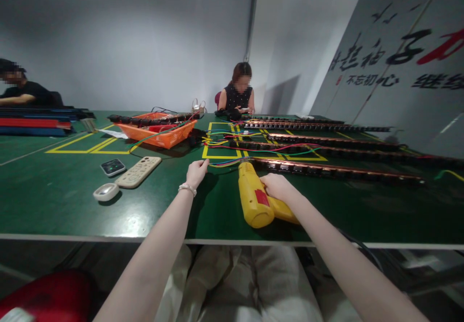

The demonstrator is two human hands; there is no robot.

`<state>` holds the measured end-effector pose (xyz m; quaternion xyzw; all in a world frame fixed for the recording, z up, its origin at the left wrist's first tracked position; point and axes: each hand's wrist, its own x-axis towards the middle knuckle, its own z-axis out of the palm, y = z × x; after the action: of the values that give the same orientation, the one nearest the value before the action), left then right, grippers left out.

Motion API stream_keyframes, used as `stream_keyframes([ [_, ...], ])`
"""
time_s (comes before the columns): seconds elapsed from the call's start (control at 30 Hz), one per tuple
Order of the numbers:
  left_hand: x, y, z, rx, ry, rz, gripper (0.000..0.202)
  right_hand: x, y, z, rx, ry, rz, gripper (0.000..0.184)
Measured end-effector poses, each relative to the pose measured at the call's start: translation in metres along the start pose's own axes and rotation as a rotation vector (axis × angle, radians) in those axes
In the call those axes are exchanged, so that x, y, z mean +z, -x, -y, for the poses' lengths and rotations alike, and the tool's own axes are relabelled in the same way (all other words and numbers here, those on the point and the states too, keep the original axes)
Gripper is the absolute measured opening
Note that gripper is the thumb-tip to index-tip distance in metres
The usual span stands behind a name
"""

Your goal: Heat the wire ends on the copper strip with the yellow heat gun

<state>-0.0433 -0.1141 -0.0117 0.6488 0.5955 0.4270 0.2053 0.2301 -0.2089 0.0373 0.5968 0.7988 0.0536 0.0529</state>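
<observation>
My right hand [278, 186] is closed around a yellow heat gun [250, 194] with a red label, low over the front of the table. The gun's nozzle points away from me, at the left end of the nearest long strip [308, 168], which has dark segments and copper-coloured edges. Several coloured wires [226, 163] run left from that end. My left hand [197, 172], with a bracelet at the wrist, pinches the loose ends of these wires. The fingertips partly cover the wire ends.
On the green table [47, 191], an orange basket [170, 136] holds more strips. Left of my hand lie a beige remote-like object [139, 172], a small display [112, 167] and a white round-cornered object [106, 192]. More strips [344, 153] lie beyond; two people sit at the table.
</observation>
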Motion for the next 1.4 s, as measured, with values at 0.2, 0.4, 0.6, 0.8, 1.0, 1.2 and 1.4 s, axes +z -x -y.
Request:
stream_keyframes([
  [0.2,0.0,0.0,0.0,0.015,0.028,0.002,0.051,-0.006,0.001,0.04,-0.147,-0.002,-0.028,0.028],
  [0.4,0.001,0.0,0.0,0.007,0.036,0.022,0.049,-0.011,-0.012,0.074,-0.253,0.002,-0.085,0.026],
  [0.6,0.0,-0.004,0.005,-0.01,0.076,-0.001,0.044,-0.015,-0.026,0.096,-0.293,0.018,-0.135,0.022],
  [0.8,0.001,-0.005,0.005,-0.007,0.087,-0.003,0.035,-0.014,-0.022,0.089,-0.311,-0.034,-0.126,0.02],
  [1.0,0.002,-0.002,0.002,0.002,0.041,-0.011,0.037,-0.008,-0.018,0.069,-0.306,-0.028,-0.103,0.021],
  [1.2,0.001,0.0,0.0,-0.004,0.045,-0.011,0.038,-0.002,-0.01,0.041,-0.206,-0.044,-0.074,0.026],
  [1.4,0.0,0.002,-0.001,-0.01,0.05,-0.011,0.039,0.003,-0.008,0.013,-0.1,-0.036,-0.072,0.028],
])
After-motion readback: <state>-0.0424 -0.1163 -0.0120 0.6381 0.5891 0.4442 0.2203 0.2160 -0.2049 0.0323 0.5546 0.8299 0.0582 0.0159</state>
